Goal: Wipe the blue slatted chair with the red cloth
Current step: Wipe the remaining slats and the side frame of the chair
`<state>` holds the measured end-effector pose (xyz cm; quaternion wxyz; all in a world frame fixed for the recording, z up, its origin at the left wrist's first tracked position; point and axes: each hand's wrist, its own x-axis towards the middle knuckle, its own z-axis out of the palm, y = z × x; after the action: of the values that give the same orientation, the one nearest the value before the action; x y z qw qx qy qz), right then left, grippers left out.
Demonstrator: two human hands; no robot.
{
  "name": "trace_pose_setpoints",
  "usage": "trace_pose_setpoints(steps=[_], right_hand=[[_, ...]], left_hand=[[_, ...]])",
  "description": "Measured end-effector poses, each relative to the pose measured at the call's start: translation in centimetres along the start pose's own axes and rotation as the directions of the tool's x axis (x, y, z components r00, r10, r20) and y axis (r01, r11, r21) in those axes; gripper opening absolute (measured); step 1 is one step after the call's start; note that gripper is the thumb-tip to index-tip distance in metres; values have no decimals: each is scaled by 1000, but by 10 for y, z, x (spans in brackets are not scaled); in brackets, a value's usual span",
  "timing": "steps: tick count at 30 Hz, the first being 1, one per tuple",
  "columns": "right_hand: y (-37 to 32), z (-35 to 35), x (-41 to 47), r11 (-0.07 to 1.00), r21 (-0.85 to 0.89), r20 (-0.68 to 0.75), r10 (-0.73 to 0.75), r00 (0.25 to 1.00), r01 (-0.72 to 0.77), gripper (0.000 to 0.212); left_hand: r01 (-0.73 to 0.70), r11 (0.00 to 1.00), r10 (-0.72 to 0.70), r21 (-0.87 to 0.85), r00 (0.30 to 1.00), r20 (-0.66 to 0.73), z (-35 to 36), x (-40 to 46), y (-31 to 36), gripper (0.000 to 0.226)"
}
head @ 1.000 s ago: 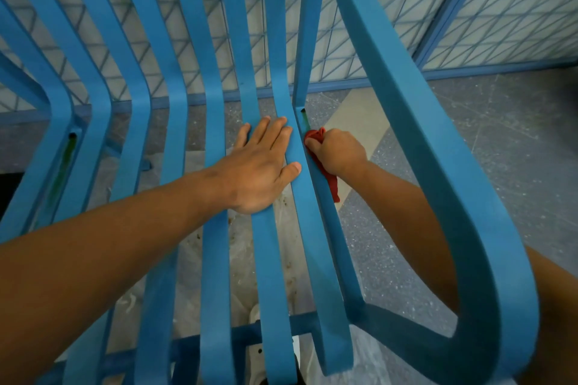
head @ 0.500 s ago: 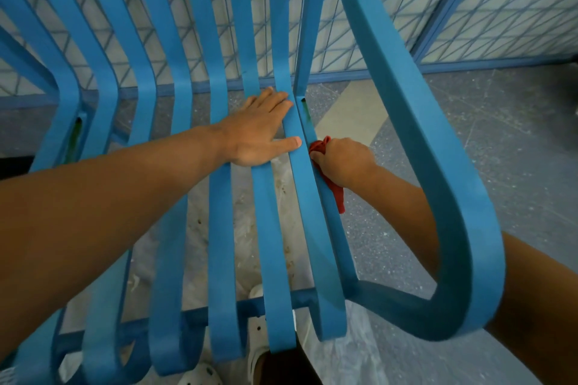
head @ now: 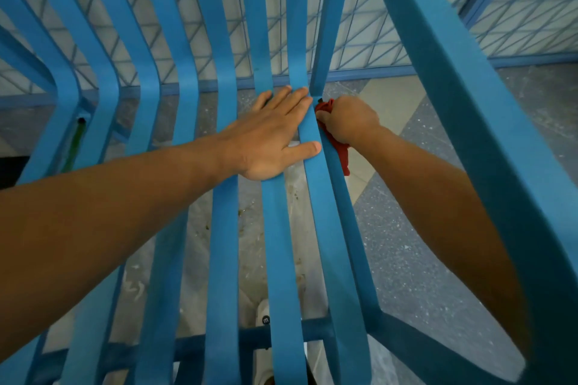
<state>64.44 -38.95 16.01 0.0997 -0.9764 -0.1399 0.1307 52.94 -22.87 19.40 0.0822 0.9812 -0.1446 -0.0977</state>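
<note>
A: What's the left hand [head: 269,137] doing on the chair [head: 316,212]?
B: It lies flat on the slats, fingers straight, thumb across the rightmost one.
A: And just past that slat?
B: The right hand [head: 350,119] grips the cloth [head: 339,147], fingers curled round it, pressing it against the slat's outer edge.

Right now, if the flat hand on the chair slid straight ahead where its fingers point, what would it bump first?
Probably the upward bend of the blue slatted chair, where seat slats curve into the backrest just past the left hand fingertips. Depth is hard to judge.
</note>
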Motion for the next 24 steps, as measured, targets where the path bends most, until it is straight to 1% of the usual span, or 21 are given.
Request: trace_pose_setpoints(steps=[2,4,6,9,13,18,24], right_hand=[[4,6,5,996,84,-46,26,999,-23,46],[6,12,3,989,147,-61,35,998,-26,46],[10,16,-2,988,150,-51,29,998,-21,48],[19,21,-11,994,106,-41,15,999,-10,52],[32,32,-23,995,95,-34,28,999,-25,57],[33,34,-13,984,171,5,47,999,-47,60],[19,28,23,963,259,-43,84,996,-70,58]], left_hand=[[4,1000,-4,-5,1000,-6,0,0,0,101],[8,1000,-8,-1,1000,-10,-1,0,0,102],[9,1000,-9,3,1000,-10,0,0,0,101],[9,1000,-9,7,1000,-7,0,-1,1,99],[16,1000,-16,0,1000,-13,-1,-1,2,101],[23,1000,-23,7,999,-23,-3,-2,3,98],[23,1000,-23,-7,999,-24,0,-2,2,94]])
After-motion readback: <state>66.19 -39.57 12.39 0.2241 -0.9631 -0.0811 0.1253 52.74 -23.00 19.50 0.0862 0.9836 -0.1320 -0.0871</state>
